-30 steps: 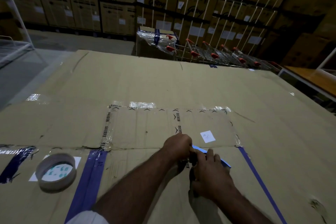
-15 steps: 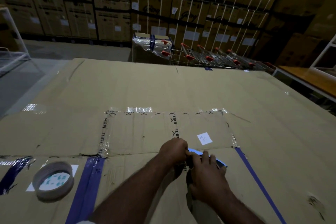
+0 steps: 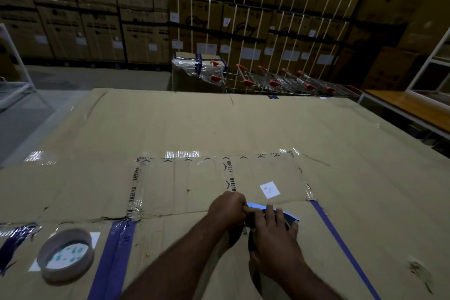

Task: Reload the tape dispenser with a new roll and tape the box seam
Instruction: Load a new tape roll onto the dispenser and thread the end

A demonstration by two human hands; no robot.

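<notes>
Low on the big cardboard box [image 3: 219,129], both hands meet over a blue tape dispenser [image 3: 288,217], most of it hidden under them. My right hand [image 3: 275,238] wraps over its body. My left hand [image 3: 227,207] is closed and pinches the dispenser's near end; what it pinches is hidden. A pale brown tape roll [image 3: 67,254] lies flat at the lower left, well apart from both hands. The box seam [image 3: 170,214] runs left to right just beyond my hands.
Blue tape strips [image 3: 341,246] and clear printed tape cross the box top. Behind the box stand shopping trolleys [image 3: 280,80] and stacked cartons. A white-framed wooden bench [image 3: 401,107] is at right, a white frame at far left.
The hands have stayed together on the dispenser. The view tilted upward a little, showing more of the stacked cartons.
</notes>
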